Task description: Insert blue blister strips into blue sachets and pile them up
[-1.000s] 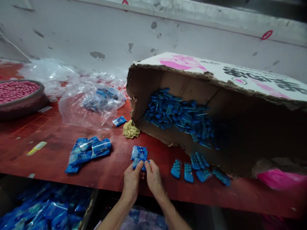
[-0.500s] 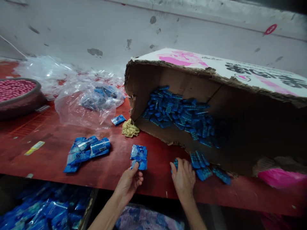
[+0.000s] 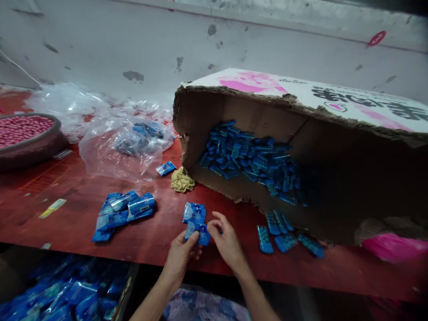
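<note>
My left hand (image 3: 180, 254) pinches a small blue packet (image 3: 197, 232) between thumb and fingers above the red table. Just behind it lies another flat blue packet (image 3: 194, 212), partly overlapped by the held one. My right hand (image 3: 227, 245) is at the right edge of the held packet, its fingers bent and apart; whether the thumb touches the packet is hard to see. To its right, a small blue piece with a dotted face (image 3: 265, 239) lies alone, beside several similar blue pieces (image 3: 285, 242) at the box's mouth.
A torn cardboard box (image 3: 214, 100) on its side holds many blue pieces. Left are a pile of blue packets (image 3: 123, 214), a crumpled yellow cloth (image 3: 182, 180), clear plastic bags (image 3: 96, 156) and a bowl (image 3: 55, 138) of pink pieces. Blue packets (image 3: 67, 294) fill a container below the table.
My right hand has let go of a small dotted blue piece, which now lies on the table, and has moved left to the packet. My left hand has raised and turned its packet slightly.
</note>
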{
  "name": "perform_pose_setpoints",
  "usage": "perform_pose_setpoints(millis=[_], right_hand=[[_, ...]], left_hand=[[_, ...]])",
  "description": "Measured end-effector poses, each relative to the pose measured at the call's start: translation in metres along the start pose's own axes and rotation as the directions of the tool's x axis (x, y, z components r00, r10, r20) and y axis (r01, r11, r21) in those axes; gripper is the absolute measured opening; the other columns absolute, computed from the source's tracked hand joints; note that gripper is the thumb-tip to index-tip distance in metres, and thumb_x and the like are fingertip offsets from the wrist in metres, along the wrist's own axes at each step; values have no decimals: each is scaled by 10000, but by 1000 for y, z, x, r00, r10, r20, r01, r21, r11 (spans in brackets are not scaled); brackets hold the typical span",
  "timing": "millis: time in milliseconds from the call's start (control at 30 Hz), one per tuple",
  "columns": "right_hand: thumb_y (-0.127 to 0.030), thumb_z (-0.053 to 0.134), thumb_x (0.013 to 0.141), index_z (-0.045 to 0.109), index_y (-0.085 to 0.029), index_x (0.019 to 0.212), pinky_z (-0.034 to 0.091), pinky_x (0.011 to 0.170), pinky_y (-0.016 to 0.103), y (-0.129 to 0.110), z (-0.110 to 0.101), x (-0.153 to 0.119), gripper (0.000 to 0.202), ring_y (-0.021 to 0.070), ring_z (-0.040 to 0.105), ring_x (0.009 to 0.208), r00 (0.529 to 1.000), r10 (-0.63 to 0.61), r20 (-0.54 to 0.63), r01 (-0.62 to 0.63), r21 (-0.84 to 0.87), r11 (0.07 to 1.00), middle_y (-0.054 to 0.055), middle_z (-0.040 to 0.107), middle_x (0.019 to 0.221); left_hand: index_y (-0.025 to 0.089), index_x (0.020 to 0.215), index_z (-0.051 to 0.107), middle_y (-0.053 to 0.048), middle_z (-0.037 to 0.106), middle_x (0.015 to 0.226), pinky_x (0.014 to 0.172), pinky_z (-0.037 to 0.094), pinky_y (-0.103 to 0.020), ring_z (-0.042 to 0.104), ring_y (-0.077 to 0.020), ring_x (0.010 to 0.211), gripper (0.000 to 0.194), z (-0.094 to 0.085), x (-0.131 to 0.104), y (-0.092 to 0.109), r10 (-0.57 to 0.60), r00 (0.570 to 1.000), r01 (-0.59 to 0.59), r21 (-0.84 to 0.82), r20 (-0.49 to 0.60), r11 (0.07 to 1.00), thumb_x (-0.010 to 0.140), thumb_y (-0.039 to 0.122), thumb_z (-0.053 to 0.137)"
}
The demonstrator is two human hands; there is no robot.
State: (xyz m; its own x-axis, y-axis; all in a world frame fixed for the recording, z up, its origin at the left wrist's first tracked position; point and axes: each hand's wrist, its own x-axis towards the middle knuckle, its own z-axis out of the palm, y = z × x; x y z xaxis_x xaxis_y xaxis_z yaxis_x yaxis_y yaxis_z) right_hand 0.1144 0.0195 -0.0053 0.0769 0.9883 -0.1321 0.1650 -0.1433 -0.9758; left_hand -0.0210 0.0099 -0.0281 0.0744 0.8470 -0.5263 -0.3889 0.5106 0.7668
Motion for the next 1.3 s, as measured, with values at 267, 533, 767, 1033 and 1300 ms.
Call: perform_pose_setpoints(millis=[267,533,767,1033,1300], right_hand=[[-201,571,679,551,-166,935,363,488,175,-1,12,5,260,76,446,533,994,67,82,-88,279,956,-62,486,620],[-234,452,806,548,-184,989,384,561,191,-3,16,1,213,98,457,582,997,-78,20,77,55,996,-53,468,621],[-326,453,833,510,-212,1130,409,762,320,-3,-1,-6,323,198,545,829,974,-225,-28,190,-442,877,47,609,901],[-192,508,777,550,-250,1076,429,672,343,22,9,-23,307,258,550,832,967,-254,27,153,-857,491,75,616,912],[-213,526,727,582,-195,870,448,662,278,23,-3,-5,154,171,548,723,991,-90,-98,64,-248,967,22,568,775]], left_hand=[[125,736,622,-12,635,581,452,429,-214,544,-101,460,253,0,0,7,16,1000,-16,-21,10,1000,604,329,697],[113,615,598,-14,580,464,411,409,-196,538,-108,433,267,2,-3,12,-106,992,119,-201,74,972,594,355,711],[122,648,560,-6,576,451,368,429,-167,543,-97,389,139,0,-2,17,-213,976,191,-278,-49,941,720,227,616],[137,652,526,-1,557,415,343,421,-160,543,-101,368,181,1,-1,14,-268,954,208,-352,-133,913,778,265,547],[143,667,514,-3,569,422,347,425,-162,547,-103,375,165,1,1,14,-256,954,185,-371,-154,910,784,256,539]])
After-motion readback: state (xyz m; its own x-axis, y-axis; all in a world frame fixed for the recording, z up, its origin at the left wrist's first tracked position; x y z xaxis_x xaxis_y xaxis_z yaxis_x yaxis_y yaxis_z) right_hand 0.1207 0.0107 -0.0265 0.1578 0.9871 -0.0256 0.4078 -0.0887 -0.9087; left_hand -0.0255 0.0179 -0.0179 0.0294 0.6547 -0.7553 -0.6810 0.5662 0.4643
